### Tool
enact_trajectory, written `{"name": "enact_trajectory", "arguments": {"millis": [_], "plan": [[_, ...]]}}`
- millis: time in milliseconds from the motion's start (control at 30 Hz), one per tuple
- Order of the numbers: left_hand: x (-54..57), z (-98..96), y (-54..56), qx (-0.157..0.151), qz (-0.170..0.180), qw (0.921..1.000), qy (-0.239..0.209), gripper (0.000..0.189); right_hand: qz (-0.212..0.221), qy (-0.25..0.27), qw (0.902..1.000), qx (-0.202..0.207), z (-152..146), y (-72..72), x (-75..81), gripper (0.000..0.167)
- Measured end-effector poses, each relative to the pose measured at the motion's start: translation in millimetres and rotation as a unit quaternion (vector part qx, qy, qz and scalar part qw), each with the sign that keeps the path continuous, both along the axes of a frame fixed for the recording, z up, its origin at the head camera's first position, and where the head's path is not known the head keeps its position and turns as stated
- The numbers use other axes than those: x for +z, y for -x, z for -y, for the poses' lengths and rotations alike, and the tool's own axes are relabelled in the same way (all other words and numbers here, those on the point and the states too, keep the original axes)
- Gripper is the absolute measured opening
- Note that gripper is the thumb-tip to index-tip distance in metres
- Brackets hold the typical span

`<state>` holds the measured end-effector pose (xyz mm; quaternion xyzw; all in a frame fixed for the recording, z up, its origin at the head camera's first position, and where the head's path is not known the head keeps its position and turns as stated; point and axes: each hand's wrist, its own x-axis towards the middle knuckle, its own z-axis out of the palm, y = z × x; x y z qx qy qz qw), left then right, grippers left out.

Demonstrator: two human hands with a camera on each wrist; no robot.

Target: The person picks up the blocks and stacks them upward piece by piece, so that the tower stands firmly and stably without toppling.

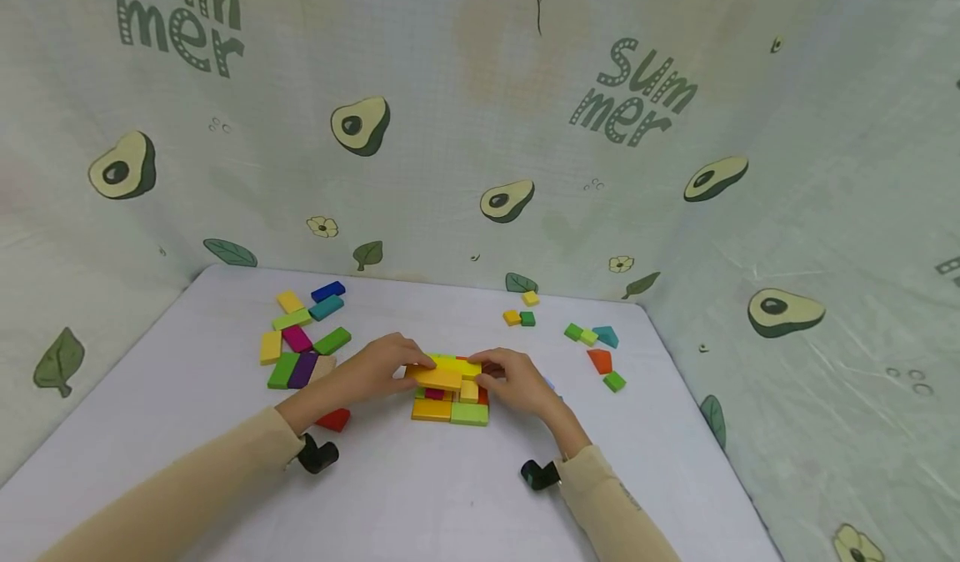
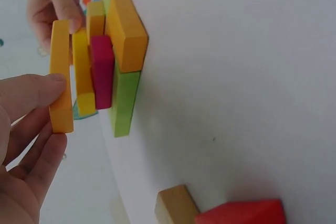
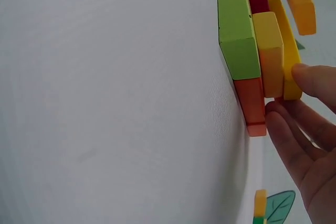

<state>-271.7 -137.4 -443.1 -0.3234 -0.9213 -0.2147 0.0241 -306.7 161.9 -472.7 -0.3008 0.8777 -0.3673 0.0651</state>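
Observation:
My left hand pinches a long orange block between thumb and fingers, just above a small stack of coloured blocks. A gap shows between that block and the stack's yellow top block. At the stack's right end my right hand holds the yellow block, its thumb on top and fingers at the side. Beneath it lie a magenta block and a small light orange block. The bottom layer has an orange block and a light green block at the front.
Several loose blocks lie left of the stack, among them a purple block, a blue block and a red block. Farther right are a red-orange block, a teal block and small green and yellow ones. A printed curtain hangs behind the table.

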Motion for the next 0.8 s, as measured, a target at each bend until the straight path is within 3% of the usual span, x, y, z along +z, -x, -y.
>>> {"name": "enact_trajectory", "arguments": {"millis": [267, 500, 800], "plan": [[-12.1, -13.1, -0.4, 0.014, 0.006, 0.9999, 0.003, 0.032, -0.002, 0.001, 1.0000, 0.002, -1, 0.0, -0.8, 0.033], [-14.8, -19.7, -3.1, 0.020, 0.005, 0.9996, -0.018, 0.032, 0.013, 0.001, 0.9999, -0.004, -1, -0.3, 0.0, 0.032], [-21.1, -27.6, -2.4, 0.041, -0.003, 0.9980, -0.048, 0.038, 0.013, -0.007, 0.9997, 0.020, -2, -2.3, 1.7, 0.046]]}}
